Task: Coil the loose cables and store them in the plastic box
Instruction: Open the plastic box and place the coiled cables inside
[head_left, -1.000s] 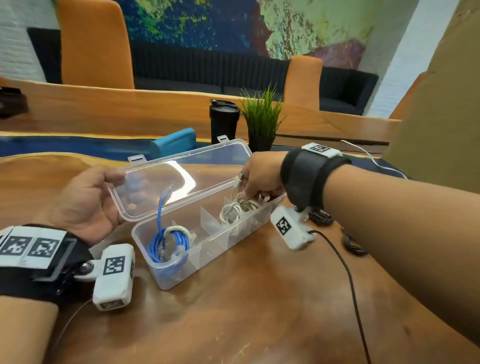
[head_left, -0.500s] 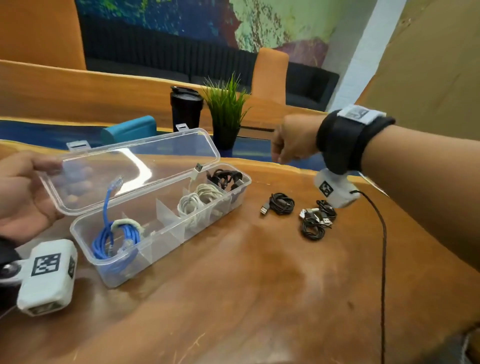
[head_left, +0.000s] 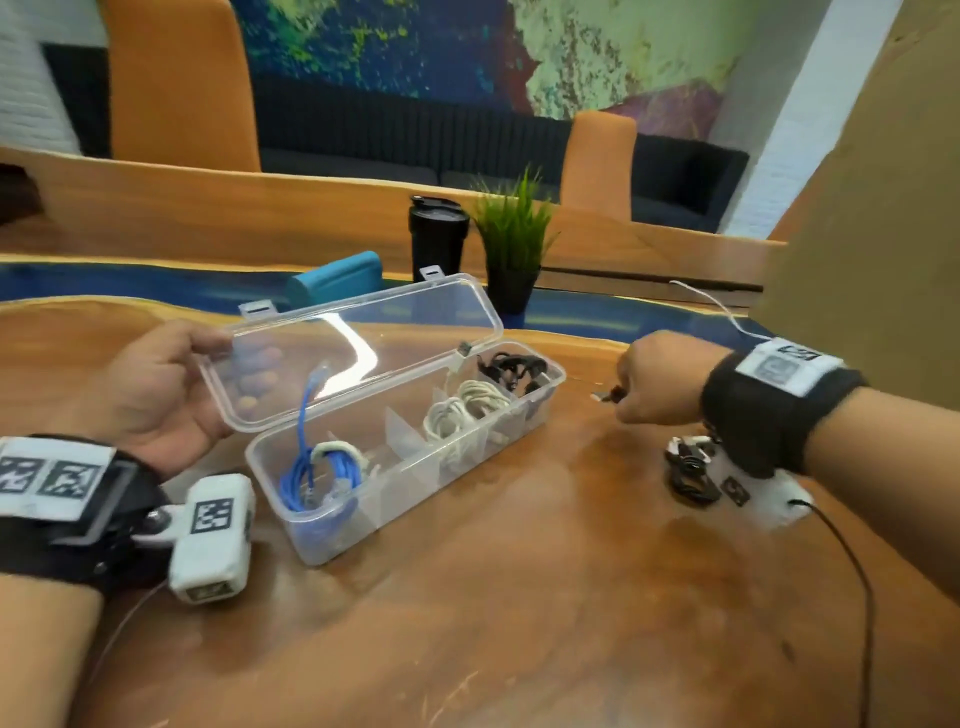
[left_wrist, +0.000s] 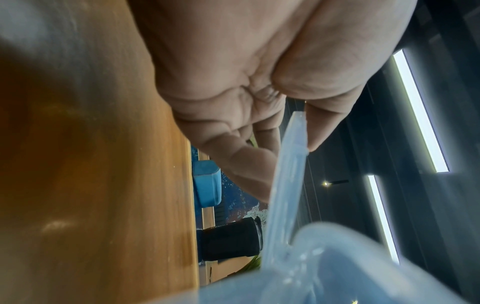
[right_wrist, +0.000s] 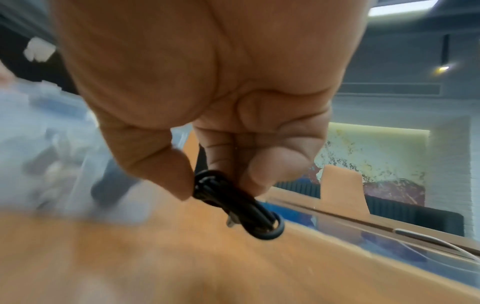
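Grip, right hand (right_wrist: 207, 98): thumb and fingertips pinch a small black coiled cable (right_wrist: 236, 202); most of the bundle hangs below the fingers, a metal plug poking out of its side.
Risk at the grip: the pinch is shallow, so the coil could slip out or spring loose, judging by how little of it sits between the fingers.
Just left of the right hand: the plastic box (head_left: 550, 387), its nearest end compartment already holding a black cable (head_left: 506, 366). A hanging loop or the plug could catch on the rim or a divider.
Further left: white coiled cables (head_left: 462, 405) in the middle, a blue cable (head_left: 317, 467) at the far end with its plug standing up; it may foul the lid on closing.
Under the right wrist: more black coils (head_left: 688, 467) on the table (head_left: 519, 597), not yet stored; the wrist camera could drag them.
Grip, left hand (head_left: 150, 389): thumb in front and fingers behind clamp the clear lid (head_left: 363, 332), holding it propped open.
Risk at the lid: if that hold eases, the lid may drop across the opening.
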